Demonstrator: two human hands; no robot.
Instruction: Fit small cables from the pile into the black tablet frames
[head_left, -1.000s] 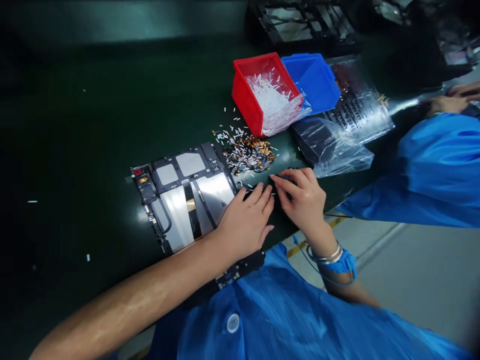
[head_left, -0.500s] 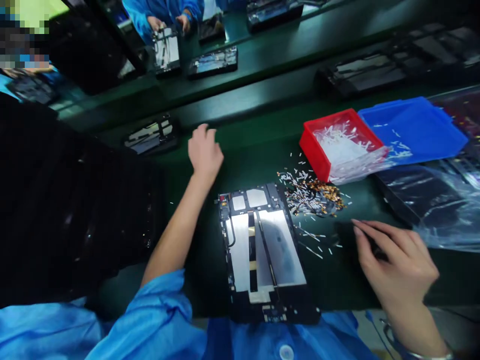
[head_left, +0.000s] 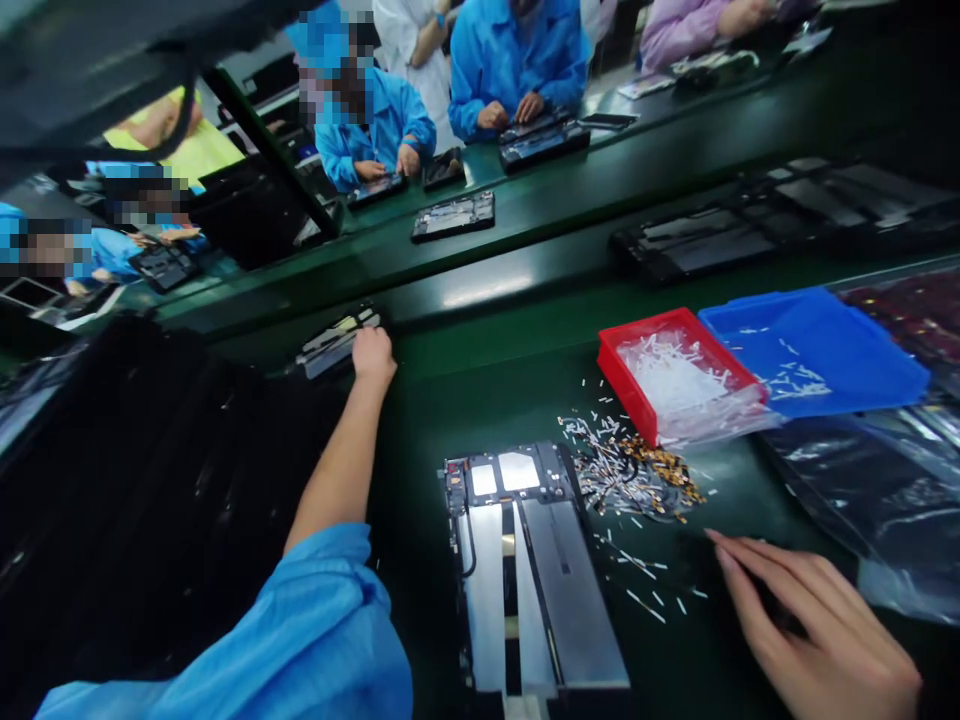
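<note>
My left hand (head_left: 373, 358) reaches across the dark green bench and rests at a black device frame with metal strips (head_left: 337, 343), its fingers hidden. My right hand (head_left: 814, 630) lies low at the right, curved over a dark patch beside scattered white bits (head_left: 646, 590). I cannot tell whether it holds anything. Between my hands lies a tablet chassis with silver metal plates (head_left: 547, 600). Above that chassis sits a heap of white and gold small parts (head_left: 630, 475).
A red plastic bin (head_left: 622, 370) holds white strips, next to a blue tray (head_left: 810, 350). Clear plastic bags (head_left: 862, 490) lie at the right. Black frames (head_left: 750, 230) line a raised shelf. Co-workers in blue coats (head_left: 517, 70) work at a parallel bench.
The view has swung up and outward, showing the far benches. My hands, together near the chassis a second ago, are now far apart, with my left hand stretched out to the far black frame.
</note>
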